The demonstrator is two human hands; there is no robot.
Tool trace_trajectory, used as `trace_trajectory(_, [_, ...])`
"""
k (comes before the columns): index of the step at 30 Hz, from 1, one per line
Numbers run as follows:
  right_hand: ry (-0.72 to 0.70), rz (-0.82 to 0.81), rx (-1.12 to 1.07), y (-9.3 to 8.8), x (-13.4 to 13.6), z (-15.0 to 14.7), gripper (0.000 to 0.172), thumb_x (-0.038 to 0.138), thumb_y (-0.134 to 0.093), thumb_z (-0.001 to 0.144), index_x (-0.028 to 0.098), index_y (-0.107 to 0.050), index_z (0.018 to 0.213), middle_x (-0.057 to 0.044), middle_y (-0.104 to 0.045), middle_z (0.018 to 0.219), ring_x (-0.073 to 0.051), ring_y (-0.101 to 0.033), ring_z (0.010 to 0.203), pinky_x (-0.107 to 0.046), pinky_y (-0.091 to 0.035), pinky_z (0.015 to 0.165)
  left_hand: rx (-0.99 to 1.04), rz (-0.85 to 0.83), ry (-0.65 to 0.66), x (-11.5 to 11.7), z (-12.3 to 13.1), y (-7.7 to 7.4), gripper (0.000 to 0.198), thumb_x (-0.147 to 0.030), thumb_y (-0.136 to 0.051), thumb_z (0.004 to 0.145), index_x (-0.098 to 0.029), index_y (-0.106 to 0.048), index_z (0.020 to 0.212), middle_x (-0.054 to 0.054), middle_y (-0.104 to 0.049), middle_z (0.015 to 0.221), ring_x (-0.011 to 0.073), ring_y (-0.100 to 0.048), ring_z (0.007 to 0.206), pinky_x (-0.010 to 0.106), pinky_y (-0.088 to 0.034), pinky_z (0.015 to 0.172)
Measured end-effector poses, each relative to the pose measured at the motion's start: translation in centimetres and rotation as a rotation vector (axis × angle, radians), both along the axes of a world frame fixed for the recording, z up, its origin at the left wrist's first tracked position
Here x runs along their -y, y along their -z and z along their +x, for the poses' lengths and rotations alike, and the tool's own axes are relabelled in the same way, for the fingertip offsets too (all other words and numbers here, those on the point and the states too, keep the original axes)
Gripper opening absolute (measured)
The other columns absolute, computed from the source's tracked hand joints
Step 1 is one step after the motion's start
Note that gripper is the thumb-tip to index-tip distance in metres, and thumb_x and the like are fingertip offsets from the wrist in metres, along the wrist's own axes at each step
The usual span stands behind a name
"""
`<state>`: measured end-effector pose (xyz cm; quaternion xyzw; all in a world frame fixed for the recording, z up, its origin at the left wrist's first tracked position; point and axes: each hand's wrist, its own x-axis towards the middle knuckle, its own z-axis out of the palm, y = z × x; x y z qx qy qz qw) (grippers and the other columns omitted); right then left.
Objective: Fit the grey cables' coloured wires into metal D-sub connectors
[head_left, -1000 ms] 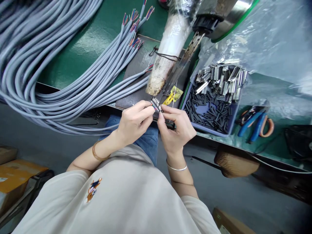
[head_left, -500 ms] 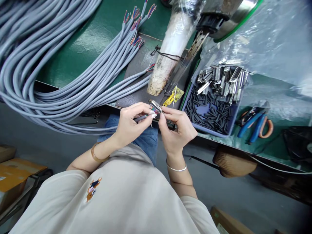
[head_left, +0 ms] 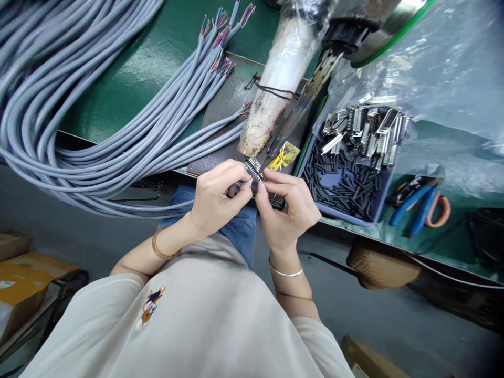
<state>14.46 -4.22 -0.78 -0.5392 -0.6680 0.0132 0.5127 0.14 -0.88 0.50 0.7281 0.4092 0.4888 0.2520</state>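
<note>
Between my hands is a metal multi-pin connector (head_left: 255, 166), with thin coloured wires (head_left: 249, 170) along its near side. My left hand (head_left: 220, 194) is closed in a pinch at these wires, thumb against forefinger. The grey cable they come from is mostly hidden by that hand. My right hand (head_left: 289, 207) grips the connector's right end between thumb and fingertips. Just beyond the connector are the blunt tip of a plastic-wrapped white tube (head_left: 271, 86) and a dark metal rod (head_left: 293, 113).
Grey cables (head_left: 157, 123) with stripped ends sweep across the left of the green table (head_left: 137, 68). On the right, a purple tray (head_left: 346, 216) bears black sleeves (head_left: 354, 194) and loose connectors (head_left: 366, 131). Blue-and-orange pliers (head_left: 421, 207) lie beside it. A yellow tool (head_left: 277, 157) lies behind my right hand.
My left fingers have closed in tighter on the wires, and the white piece seen at the fingertips and the grey cable end are now mostly hidden. My right hand has barely moved.
</note>
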Motion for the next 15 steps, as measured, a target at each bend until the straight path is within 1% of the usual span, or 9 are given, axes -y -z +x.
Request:
trace_trajectory(5, [0.003,0.010,0.002,-0.66,-0.20,0.03,0.016,0.011,-0.075,0.086,0.024,-0.069,0.092,-0.002,-0.080,0.101,-0.017,-0.077,0.091,-0.033,-0.063,0.081,-0.006,0.019,0.003,-0.09,-0.04,-0.59,0.016,-0.004,-0.060,0.084,-0.017,-0.060,0.076,0.002,-0.069,0.083,0.0081,-0.056,0.066,0.019,-0.043,0.058])
trace_trajectory(9, [-0.015,-0.003,0.056,-0.85,0.07,0.33,0.016,0.012,-0.075,0.086,0.024,-0.068,0.094,-0.003,-0.080,0.105,-0.017,-0.077,0.092,-0.031,-0.064,0.081,-0.021,-0.046,0.047,-0.20,-0.44,-0.90,0.015,-0.005,-0.061,0.084,-0.017,-0.060,0.075,0.002,-0.068,0.080,0.0091,-0.057,0.067,0.021,-0.043,0.059])
trace_trajectory(12, [-0.038,-0.012,0.136,-0.51,0.38,0.57,0.014,0.013,-0.073,0.088,0.024,-0.064,0.089,-0.004,-0.080,0.105,-0.016,-0.078,0.089,-0.027,-0.064,0.076,-0.051,-0.132,0.095,-0.22,-0.73,-0.68,0.015,-0.005,-0.060,0.083,-0.016,-0.061,0.074,0.001,-0.067,0.077,0.0096,-0.056,0.067,0.022,-0.043,0.061])
trace_trajectory(15, [-0.042,-0.014,0.181,-0.14,0.55,0.61,0.015,0.012,-0.072,0.088,0.024,-0.063,0.089,-0.005,-0.080,0.104,-0.016,-0.078,0.088,-0.025,-0.063,0.074,-0.043,-0.162,0.118,-0.08,-0.72,-0.24,0.015,-0.005,-0.058,0.084,-0.016,-0.062,0.075,0.002,-0.067,0.079,0.0101,-0.056,0.067,0.023,-0.043,0.062])
